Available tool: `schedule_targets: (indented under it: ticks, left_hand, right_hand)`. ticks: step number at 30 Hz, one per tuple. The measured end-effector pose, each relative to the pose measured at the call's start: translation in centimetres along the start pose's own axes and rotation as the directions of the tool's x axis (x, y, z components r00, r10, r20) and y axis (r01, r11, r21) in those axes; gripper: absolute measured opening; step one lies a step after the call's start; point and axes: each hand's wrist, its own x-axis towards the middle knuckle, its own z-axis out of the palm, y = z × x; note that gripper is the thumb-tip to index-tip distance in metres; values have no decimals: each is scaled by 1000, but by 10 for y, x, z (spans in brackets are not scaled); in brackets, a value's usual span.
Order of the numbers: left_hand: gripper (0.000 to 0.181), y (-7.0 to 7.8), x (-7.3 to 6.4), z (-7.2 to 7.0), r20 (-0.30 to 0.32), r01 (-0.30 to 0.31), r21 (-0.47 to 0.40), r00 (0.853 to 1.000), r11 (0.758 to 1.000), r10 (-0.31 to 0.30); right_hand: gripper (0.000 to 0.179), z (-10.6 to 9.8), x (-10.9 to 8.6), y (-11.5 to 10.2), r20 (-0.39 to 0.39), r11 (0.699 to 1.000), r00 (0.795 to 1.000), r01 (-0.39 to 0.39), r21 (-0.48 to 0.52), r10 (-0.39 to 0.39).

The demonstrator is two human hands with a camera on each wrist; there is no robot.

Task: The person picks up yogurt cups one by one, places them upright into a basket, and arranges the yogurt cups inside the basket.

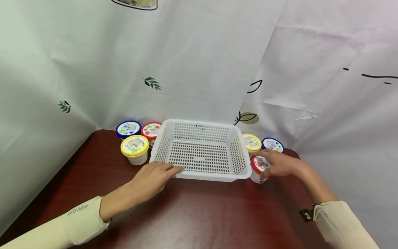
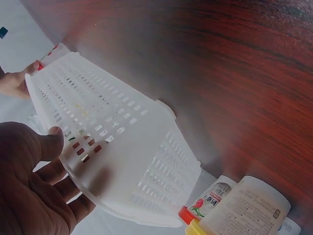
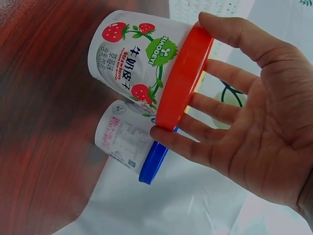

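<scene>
Cup (image 3: 137,63) with red lid (image 3: 187,78) reads "XIAODEYI" and "Strawberry"; right hand (image 3: 266,105) holds this lid, fingers spread; left hand (image 1: 155,178) grips white basket (image 1: 202,174) at its near side.

Screened-off booth, leaf-printed white sheeting (image 1: 192,69), dark-red wooden tabletop (image 1: 202,214)

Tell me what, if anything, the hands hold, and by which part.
The left hand holds the white basket by its near rim, toward the left corner; the right hand holds a red-lidded cup by its lid.

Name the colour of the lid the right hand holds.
The lid is red, clearest from the right wrist.
</scene>
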Motion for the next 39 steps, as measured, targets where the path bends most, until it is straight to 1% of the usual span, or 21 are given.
schedule_targets:
  ticks: [3,7,13,19,28,39]
  left_hand:
    - [52,0,-1,0,-3,-4,21,1000,1000,4]
    - [51,2,-1,2,-26,3,46,1000,999,-2]
    - [51,4,-1,4,-67,36,51,997,998,-33]
    - [52,5,0,6,-85,42,51,996,998,-38]
    - [53,5,1,7,-86,36,51,996,998,-32]
    - [51,7,0,9,-74,46,60,996,997,-42]
  right_hand:
    - [95,-1,-1,-2,1,1000,1000,-1,1,1]
    - [95,-2,-3,-4,-4,1000,1000,-3,7,3]
    - [92,-4,-7,-6,14,1000,1000,2,13,-2]
    - [89,-10,-11,-7,34,1000,999,11,-13,-10]
    - [91,-21,-15,-10,56,998,998,24,-63,-21]
    - [92,-29,-20,-16,76,997,997,20,-74,-14]
